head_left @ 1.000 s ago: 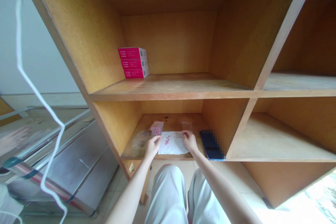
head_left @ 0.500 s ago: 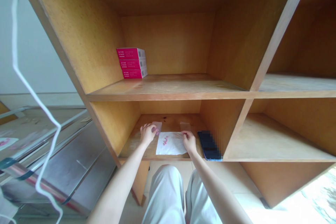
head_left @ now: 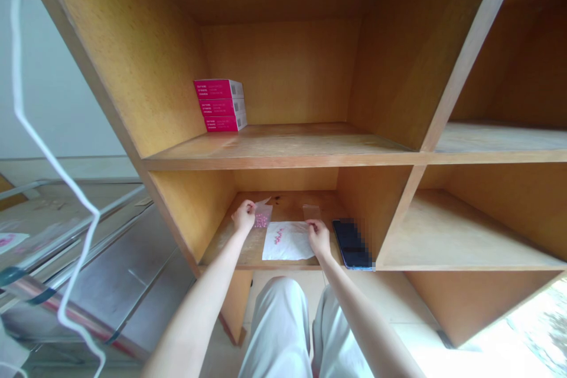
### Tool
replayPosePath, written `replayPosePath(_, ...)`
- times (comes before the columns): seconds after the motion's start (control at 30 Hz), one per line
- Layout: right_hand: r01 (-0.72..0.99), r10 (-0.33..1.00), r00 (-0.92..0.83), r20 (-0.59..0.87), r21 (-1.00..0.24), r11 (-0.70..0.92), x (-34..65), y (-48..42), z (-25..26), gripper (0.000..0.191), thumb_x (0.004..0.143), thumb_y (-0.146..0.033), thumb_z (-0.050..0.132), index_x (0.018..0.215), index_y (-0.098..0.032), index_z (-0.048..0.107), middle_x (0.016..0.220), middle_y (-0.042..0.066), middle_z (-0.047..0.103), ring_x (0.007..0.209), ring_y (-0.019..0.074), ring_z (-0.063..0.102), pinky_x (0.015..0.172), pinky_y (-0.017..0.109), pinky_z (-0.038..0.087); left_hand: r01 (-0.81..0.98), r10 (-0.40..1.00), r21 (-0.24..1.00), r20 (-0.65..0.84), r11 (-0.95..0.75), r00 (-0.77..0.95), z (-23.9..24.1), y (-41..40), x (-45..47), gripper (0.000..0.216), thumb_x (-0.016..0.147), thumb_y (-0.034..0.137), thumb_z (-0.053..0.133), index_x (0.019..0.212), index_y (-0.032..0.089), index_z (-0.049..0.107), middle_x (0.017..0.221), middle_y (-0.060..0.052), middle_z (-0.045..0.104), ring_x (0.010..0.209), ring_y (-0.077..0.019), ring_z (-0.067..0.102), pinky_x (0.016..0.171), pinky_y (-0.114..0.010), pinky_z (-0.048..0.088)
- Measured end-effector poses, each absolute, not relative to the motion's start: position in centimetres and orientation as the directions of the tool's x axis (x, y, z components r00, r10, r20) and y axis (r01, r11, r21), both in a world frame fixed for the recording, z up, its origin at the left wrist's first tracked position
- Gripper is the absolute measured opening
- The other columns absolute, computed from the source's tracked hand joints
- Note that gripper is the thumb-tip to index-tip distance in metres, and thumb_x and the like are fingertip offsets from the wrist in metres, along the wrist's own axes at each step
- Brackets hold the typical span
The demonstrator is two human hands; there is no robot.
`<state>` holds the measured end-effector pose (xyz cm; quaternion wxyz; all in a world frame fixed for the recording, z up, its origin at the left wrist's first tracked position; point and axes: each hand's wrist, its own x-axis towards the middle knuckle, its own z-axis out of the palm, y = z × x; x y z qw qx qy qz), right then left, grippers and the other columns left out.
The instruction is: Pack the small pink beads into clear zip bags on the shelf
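Fingers (head_left: 248,207) of the left hand (head_left: 244,218) pinch the edge of a clear plastic bag (head_left: 264,211) holding pink beads (head_left: 261,221), just left of a white paper sheet (head_left: 287,242) with more beads lying on it. The right hand (head_left: 318,237) touches the sheet's far right corner, fingers curled down; whether they grip it cannot be told. Just beyond the sheet lies a second clear bag (head_left: 311,211), a black smartphone (head_left: 349,242) beside the sheet's right edge. Three stacked pink cartons (head_left: 220,105) sit higher up, on the wooden shelf (head_left: 283,144) above the sheet.
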<state>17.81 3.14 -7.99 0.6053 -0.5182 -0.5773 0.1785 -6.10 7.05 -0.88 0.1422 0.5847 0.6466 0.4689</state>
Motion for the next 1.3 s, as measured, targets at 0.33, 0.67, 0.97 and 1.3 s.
replayPosePath(0.33, 0.366, 0.803, 0.291, 0.520, -0.836, 0.409, 17.8, 2.9, -7.6, 0.024, 0.073, -0.020, 0.040, 0.078, -0.016, 0.063, 0.080, 0.008, 0.063, 0.076, 0.0189, 0.057, 0.070, 0.030, 0.044, -0.027, 0.866, 0.937, 0.311, -0.349, -0.392, 1.5, 7.6, -6.4, 0.018, 0.069, 0.028, 0.053, 0.081, 0.021, 0.042, 0.077, 0.000, 0.060, 0.075, -0.0159, 0.062, 0.071, -0.031, 0.045)
replayPosePath(0.67, 0.079, 0.869, 0.284, 0.406, -0.913, 0.400, 15.5, 2.5, -3.4, 0.023, 0.074, -0.027, 0.045, 0.088, -0.016, 0.060, 0.088, 0.008, 0.063, 0.081, 0.0184, 0.058, 0.075, 0.031, 0.045, -0.222, 0.954, 0.932, 0.260, -0.288, -0.146, 3.3, 2.8, -5.0, 0.022, 0.073, 0.035, 0.053, 0.081, 0.020, 0.040, 0.082, -0.005, 0.065, 0.084, -0.0197, 0.064, 0.074, -0.036, 0.045)
replayPosePath(0.97, -0.037, 0.926, -0.039, 0.375, -0.927, 0.373, 13.2, 2.3, 2.1, 0.017, 0.068, -0.031, 0.056, 0.074, -0.016, 0.063, 0.073, 0.005, 0.065, 0.067, 0.0152, 0.058, 0.065, 0.027, 0.045, -0.314, 0.985, 0.936, 0.130, -0.158, -0.111, 2.5, 0.5, -3.8, 0.023, 0.072, 0.031, 0.055, 0.081, 0.020, 0.037, 0.077, -0.004, 0.065, 0.068, -0.0168, 0.064, 0.064, -0.032, 0.048)
replayPosePath(1.3, -0.113, 0.952, -0.047, 0.301, -0.949, 0.294, 12.3, 2.0, 1.9, 0.015, 0.065, -0.027, 0.058, 0.074, -0.016, 0.061, 0.065, 0.003, 0.063, 0.059, 0.0141, 0.058, 0.056, 0.025, 0.046, -0.018, 0.972, 0.976, 0.213, -0.216, -0.096, 2.1, 0.2, -3.0, 0.017, 0.062, 0.015, 0.051, 0.078, 0.018, 0.046, 0.120, -0.008, 0.050, 0.091, -0.0188, 0.059, 0.060, -0.026, 0.047)
